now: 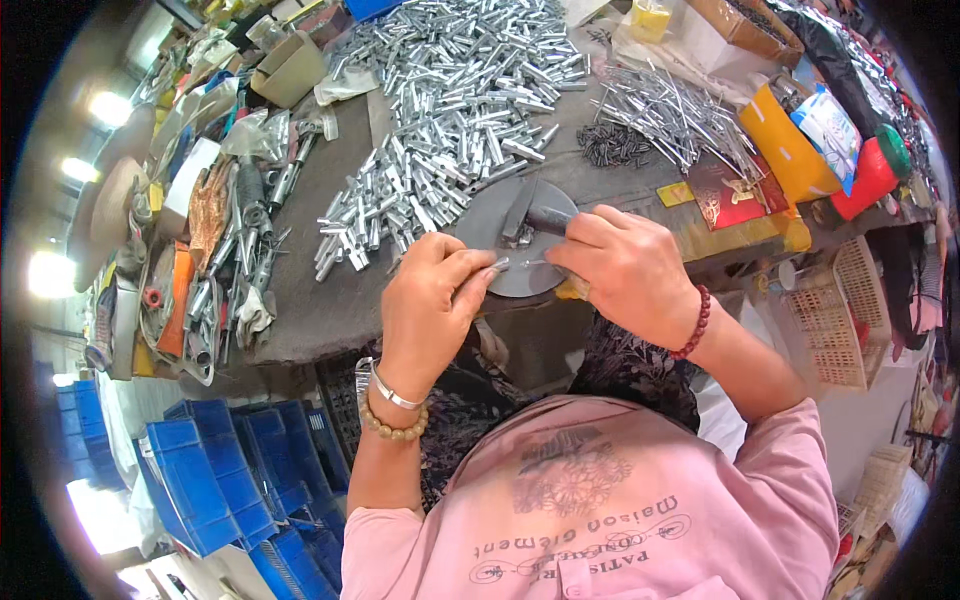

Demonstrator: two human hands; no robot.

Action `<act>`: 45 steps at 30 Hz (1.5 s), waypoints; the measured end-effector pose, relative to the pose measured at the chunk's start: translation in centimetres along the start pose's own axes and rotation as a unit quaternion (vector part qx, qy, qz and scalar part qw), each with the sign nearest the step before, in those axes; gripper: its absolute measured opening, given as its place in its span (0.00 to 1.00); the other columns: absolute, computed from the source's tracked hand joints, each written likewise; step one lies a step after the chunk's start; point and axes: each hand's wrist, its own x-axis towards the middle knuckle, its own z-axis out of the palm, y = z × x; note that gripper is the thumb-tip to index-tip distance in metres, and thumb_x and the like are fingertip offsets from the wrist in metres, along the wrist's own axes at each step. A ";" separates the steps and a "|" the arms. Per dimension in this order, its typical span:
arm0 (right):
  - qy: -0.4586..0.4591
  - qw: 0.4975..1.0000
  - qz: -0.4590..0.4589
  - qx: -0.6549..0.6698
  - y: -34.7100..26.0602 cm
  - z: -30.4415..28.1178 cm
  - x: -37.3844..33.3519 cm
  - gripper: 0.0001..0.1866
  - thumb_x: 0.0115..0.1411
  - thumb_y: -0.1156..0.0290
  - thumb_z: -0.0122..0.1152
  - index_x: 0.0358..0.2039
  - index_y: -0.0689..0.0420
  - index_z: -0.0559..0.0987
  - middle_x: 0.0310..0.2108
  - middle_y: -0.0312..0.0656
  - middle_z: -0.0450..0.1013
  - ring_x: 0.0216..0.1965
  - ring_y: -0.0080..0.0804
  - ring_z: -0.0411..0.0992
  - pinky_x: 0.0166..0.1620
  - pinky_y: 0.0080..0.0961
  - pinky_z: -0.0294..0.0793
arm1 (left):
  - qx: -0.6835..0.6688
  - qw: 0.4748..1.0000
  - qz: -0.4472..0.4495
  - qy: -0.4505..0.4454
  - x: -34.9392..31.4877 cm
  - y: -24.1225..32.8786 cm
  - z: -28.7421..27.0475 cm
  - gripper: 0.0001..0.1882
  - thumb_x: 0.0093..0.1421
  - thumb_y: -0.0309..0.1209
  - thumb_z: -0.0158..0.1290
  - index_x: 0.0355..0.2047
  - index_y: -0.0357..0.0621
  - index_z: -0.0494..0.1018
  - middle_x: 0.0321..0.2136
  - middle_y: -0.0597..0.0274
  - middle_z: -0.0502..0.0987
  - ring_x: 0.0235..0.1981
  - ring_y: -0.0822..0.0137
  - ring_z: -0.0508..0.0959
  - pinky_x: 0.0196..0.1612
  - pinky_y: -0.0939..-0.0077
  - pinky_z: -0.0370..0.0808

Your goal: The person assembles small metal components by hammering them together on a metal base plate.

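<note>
Working over a round grey plate (520, 284)
Left hand (428, 295) pinched a small shiny piece (502, 263); right hand (632, 262) had fingers (590, 228) pressed together, couldn't tell on what

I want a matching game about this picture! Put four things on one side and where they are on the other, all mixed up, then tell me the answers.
Things:
1. Small shiny piece
2. Dark red bracelet
3. Metal tubes
4. Blue bins

Places:
A. Around the right wrist
B. Low on the picture's left side
C. At the fingertips of the left hand
D. Heaped on the table

Right pairs: 1-C, 2-A, 3-D, 4-B
</note>
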 end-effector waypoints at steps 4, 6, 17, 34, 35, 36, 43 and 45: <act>-0.002 1.000 -0.006 -0.003 -0.1 0.7 0.5 0.11 0.49 0.75 0.67 0.35 0.52 0.87 0.32 0.34 0.72 0.36 0.35 0.76 0.40 0.33 0.79 | 0.036 0.998 0.037 0.021 -0.3 -0.1 0.1 0.09 0.60 0.25 0.68 0.41 0.40 0.87 0.34 0.58 0.80 0.34 0.60 0.80 0.38 0.69 0.76; -0.011 1.000 -0.005 0.008 -0.1 0.8 0.6 0.05 0.51 0.72 0.67 0.31 0.51 0.83 0.34 0.35 0.73 0.40 0.36 0.75 0.44 0.35 0.78 | 0.025 0.999 0.029 0.019 -0.4 -0.4 0.2 0.08 0.59 0.28 0.68 0.40 0.43 0.86 0.34 0.60 0.79 0.36 0.59 0.80 0.39 0.66 0.76; -0.033 0.998 -0.056 -0.021 0.1 0.8 1.0 0.05 0.52 0.69 0.65 0.31 0.50 0.82 0.34 0.34 0.73 0.41 0.33 0.75 0.45 0.33 0.75 | -0.004 0.999 0.028 0.037 -0.9 -0.8 0.6 0.08 0.57 0.26 0.69 0.38 0.44 0.86 0.32 0.61 0.79 0.35 0.58 0.80 0.38 0.65 0.76; 0.046 0.976 0.205 -0.062 7.7 -2.3 -1.0 0.11 0.55 0.73 0.70 0.40 0.51 0.86 0.41 0.40 0.80 0.43 0.46 0.81 0.49 0.42 0.81 | -0.076 0.997 -0.011 0.027 -1.2 -0.4 0.7 0.08 0.58 0.20 0.68 0.38 0.38 0.85 0.34 0.59 0.78 0.33 0.63 0.79 0.37 0.70 0.76; 0.047 0.976 0.204 -0.064 8.8 -2.6 -1.2 0.11 0.55 0.73 0.70 0.40 0.51 0.86 0.41 0.40 0.80 0.43 0.46 0.81 0.49 0.42 0.81 | -0.082 0.996 -0.016 0.027 -1.1 -0.4 0.7 0.08 0.58 0.20 0.68 0.38 0.38 0.85 0.34 0.59 0.78 0.33 0.63 0.79 0.37 0.70 0.76; 0.022 0.971 0.226 -0.079 9.6 -2.8 -1.4 0.11 0.56 0.72 0.71 0.41 0.51 0.86 0.41 0.40 0.80 0.44 0.45 0.81 0.49 0.42 0.80 | -0.083 0.996 -0.014 0.028 -1.1 -0.4 0.7 0.08 0.58 0.20 0.68 0.38 0.38 0.85 0.34 0.59 0.78 0.33 0.63 0.79 0.37 0.70 0.76; -0.043 0.972 0.189 -0.130 11.1 -2.1 -1.0 0.14 0.53 0.75 0.71 0.42 0.52 0.86 0.40 0.41 0.78 0.46 0.45 0.80 0.50 0.41 0.79 | -0.083 0.996 -0.007 0.038 -1.3 -0.7 1.0 0.08 0.58 0.20 0.69 0.38 0.39 0.85 0.34 0.59 0.78 0.33 0.63 0.79 0.36 0.70 0.75; -0.057 0.971 0.185 -0.142 11.1 -2.2 -0.4 0.12 0.55 0.71 0.72 0.41 0.52 0.86 0.40 0.40 0.78 0.47 0.44 0.80 0.51 0.41 0.80 | -0.086 0.995 -0.008 0.039 -1.2 -0.8 1.1 0.08 0.58 0.20 0.69 0.38 0.39 0.85 0.34 0.59 0.77 0.32 0.63 0.79 0.36 0.70 0.75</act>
